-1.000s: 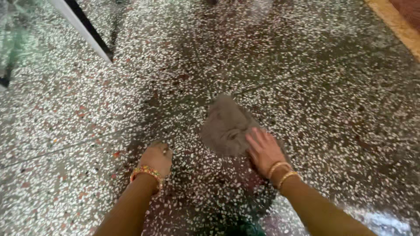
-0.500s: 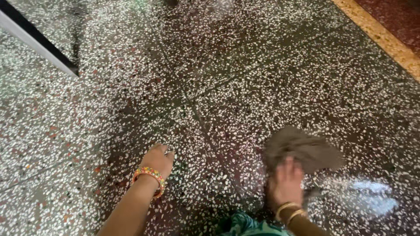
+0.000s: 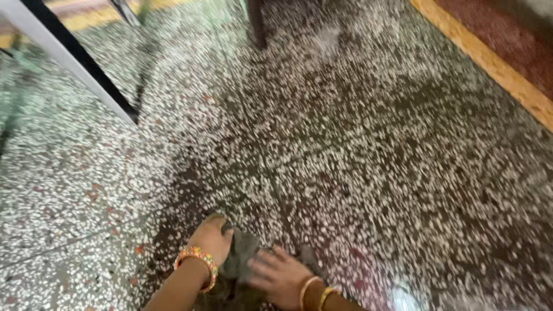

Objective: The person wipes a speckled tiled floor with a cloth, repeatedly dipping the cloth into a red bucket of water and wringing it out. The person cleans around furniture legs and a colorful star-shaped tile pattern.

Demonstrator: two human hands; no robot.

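- Hands have come together: the right hand was off by itself at about 4 o'clock half a second ago, and now it sits at 6 o'clock, right next to the left hand.
- Gray cloth came along too. Before, it lay spread out near a shiny wet spot on the right. Now it is bunched up between the two hands at the bottom middle.
- Right hand is spread flat, fingers open, pressing down on the cloth. It is on top of the cloth, not wrapped around it.
- Left hand is bent over, with its fingers curled down onto the floor, touching the left edge of the cloth. I cannot tell if it pinches the cloth or only leans beside it.
- Left wrist wears a bright beaded bangle. Right wrist wears two gold bangles.
- Floor is dark stone with lots of little white chips, and it looks blurry from moving.
- At 10 o'clock a white and black frame edge slants across the floor.
- At 12 o'clock a dark leg of some furniture stands up.
- At 2 o'clock a yellow strip runs along the floor, with a reddish part past it.
- A shiny wet patch shows at 5 o'clock.
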